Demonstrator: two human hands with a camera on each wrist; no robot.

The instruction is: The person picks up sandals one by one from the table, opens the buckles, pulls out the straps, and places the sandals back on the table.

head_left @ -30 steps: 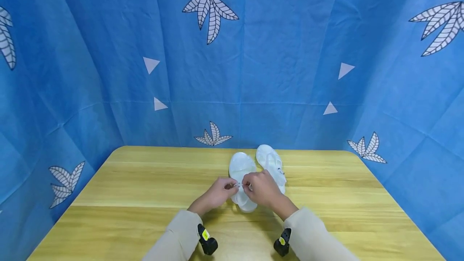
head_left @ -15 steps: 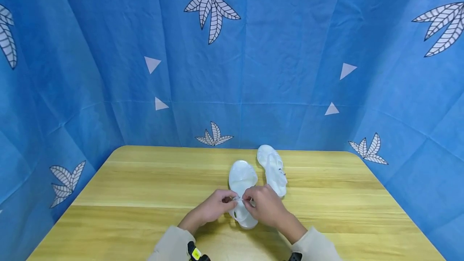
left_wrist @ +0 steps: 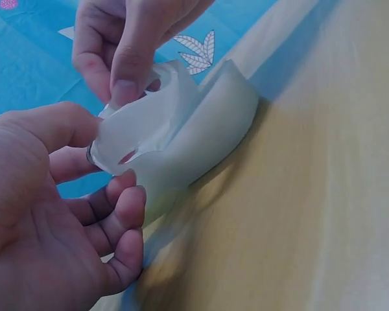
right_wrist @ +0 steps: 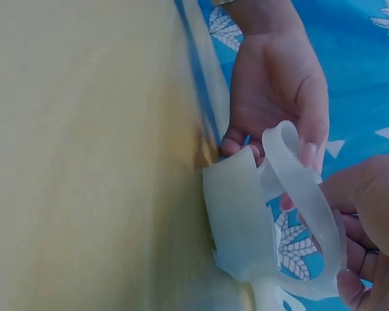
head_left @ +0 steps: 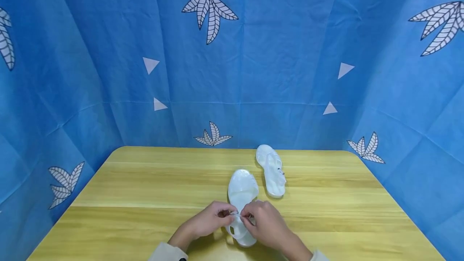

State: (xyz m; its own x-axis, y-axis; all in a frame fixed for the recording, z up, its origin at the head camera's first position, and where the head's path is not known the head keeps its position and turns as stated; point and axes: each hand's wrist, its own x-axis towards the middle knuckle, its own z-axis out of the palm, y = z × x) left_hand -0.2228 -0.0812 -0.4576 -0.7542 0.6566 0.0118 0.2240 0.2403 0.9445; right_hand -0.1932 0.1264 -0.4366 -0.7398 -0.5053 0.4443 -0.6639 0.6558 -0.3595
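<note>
A translucent white jelly sandal (head_left: 242, 186) points its toe away from me in the head view, with both hands at its strap. My left hand (head_left: 210, 218) pinches the strap near the buckle from the left, thumb against forefinger. From the right, my right hand (head_left: 266, 222) pinches the same strap, its fingertips close to the left ones. The left wrist view shows the strap (left_wrist: 142, 123) pulled up in a loop above the sole. In the right wrist view, the heel (right_wrist: 240, 214) stands near the tabletop; fingers partly hide the buckle.
A matching white sandal (head_left: 270, 168) lies farther back on the right, a small dark ornament on its side. Both are on a light wooden table (head_left: 145, 180). A blue patterned curtain (head_left: 282, 63) surrounds the table's back and sides.
Both hands have drawn the held sandal toward me, down the head view, widening its distance from the other sandal. The pinch on the strap stays; the other sandal has not moved.
</note>
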